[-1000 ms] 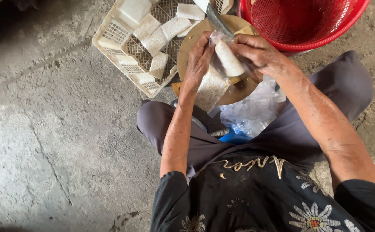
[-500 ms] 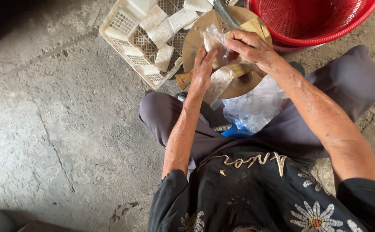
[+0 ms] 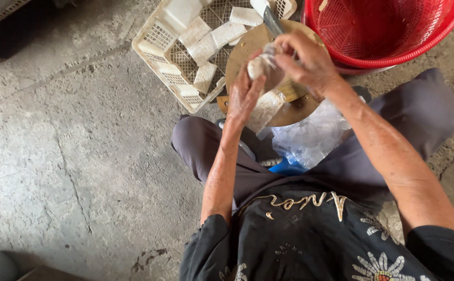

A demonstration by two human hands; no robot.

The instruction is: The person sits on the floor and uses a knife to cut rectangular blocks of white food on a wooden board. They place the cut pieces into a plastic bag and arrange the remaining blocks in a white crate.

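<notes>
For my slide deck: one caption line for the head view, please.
Seated person's left hand and right hand grip a pale block in clear wrap above a round wooden board.

Both forearms reach toward twelve o'clock — left hand (image 3: 243,96) open-palmed, fingers pointing up; right hand (image 3: 305,62) just at its two o'clock, fingers curled inward.

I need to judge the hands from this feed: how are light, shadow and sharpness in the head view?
Head view: soft, even daylight, no glare; deep shadow only at the top left corner; left hand and right hand slightly soft with motion around the white block; concrete floor and white crate sharp; edges bend a little.
</notes>
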